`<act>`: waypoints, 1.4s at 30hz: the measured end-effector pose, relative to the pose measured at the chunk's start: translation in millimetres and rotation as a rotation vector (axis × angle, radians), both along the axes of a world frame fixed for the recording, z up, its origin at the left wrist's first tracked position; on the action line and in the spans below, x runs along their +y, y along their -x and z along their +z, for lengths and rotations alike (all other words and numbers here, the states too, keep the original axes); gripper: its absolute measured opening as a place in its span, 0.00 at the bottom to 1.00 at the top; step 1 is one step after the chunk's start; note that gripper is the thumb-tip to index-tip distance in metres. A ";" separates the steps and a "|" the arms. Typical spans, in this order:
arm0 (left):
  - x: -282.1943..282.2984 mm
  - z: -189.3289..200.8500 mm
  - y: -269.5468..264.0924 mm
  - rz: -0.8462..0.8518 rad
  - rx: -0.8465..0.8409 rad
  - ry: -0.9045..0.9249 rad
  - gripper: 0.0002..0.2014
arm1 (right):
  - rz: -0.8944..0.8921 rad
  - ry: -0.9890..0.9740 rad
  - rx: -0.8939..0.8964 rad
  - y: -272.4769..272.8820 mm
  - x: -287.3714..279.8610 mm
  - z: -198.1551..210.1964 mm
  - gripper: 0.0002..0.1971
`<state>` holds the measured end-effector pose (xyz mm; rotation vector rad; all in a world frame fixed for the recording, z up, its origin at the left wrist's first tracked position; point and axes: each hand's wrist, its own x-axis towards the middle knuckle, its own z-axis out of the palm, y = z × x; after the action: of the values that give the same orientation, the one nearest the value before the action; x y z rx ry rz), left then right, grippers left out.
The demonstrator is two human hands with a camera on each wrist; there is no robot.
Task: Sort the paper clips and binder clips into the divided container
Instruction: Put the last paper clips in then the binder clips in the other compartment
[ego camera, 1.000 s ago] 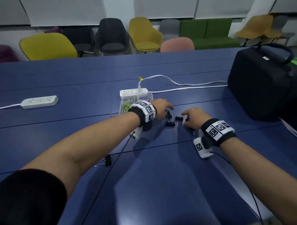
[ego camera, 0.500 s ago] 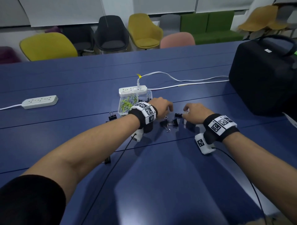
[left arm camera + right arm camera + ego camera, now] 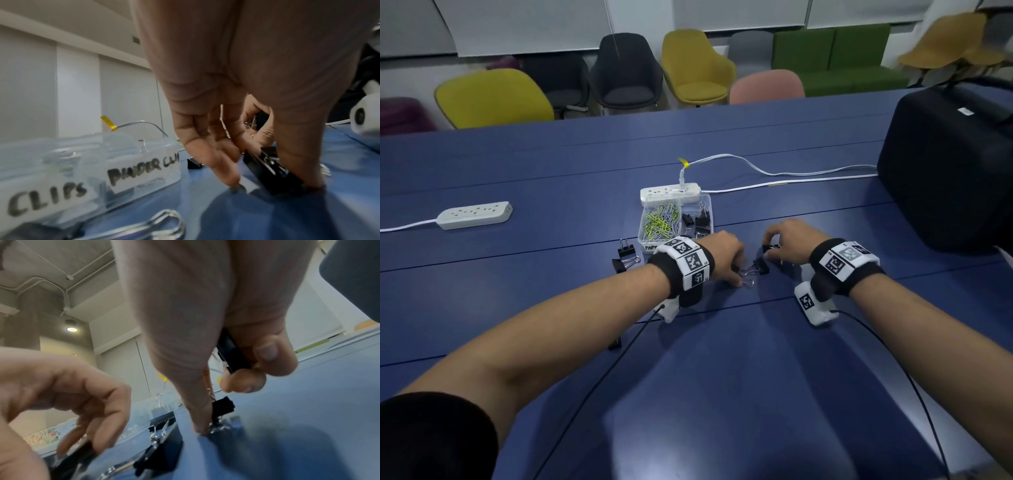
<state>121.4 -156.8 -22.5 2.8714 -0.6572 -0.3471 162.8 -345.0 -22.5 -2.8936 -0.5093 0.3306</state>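
Observation:
A clear divided container (image 3: pixel 704 202) holds coloured paper clips (image 3: pixel 658 223) in its left half and black binder clips (image 3: pixel 698 219) in its right half. Just in front of it, my left hand (image 3: pixel 738 274) pinches a black binder clip (image 3: pixel 267 170) against the table between thumb and fingers (image 3: pixel 226 172). My right hand (image 3: pixel 770 251) keeps one black binder clip (image 3: pixel 232 353) curled in its fingers, and its thumb tip touches another clip (image 3: pixel 223 406) on the table. One more binder clip (image 3: pixel 758 269) lies between the hands.
Two loose binder clips (image 3: pixel 626 257) lie left of the container and another (image 3: pixel 614 344) sits by my left forearm. A white power strip (image 3: pixel 671 193) touches the container's far side; a second strip (image 3: pixel 474 214) lies far left. A black case (image 3: pixel 945 164) stands at the right.
Both hands have closed in on the clips between them. Fewer loose clips show there now. The right hand has shifted a little left and taken up a clip.

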 end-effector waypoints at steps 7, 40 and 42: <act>12.3 12.1 -4.0 0.063 -0.005 0.131 0.15 | -0.073 -0.142 0.010 -1.8 -7.6 -2.0 0.08; 56.3 50.4 -33.8 0.417 -0.036 -0.102 0.17 | -0.139 -0.327 -0.069 -14.6 56.5 31.5 0.18; 56.2 46.0 -29.8 0.408 -0.064 -0.029 0.10 | -0.186 -0.349 -0.018 -23.5 73.2 35.9 0.20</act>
<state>151.1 -100.6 23.5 2.9567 -0.0643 -0.2045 186.3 -271.8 13.4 -2.5796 -0.2650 0.1671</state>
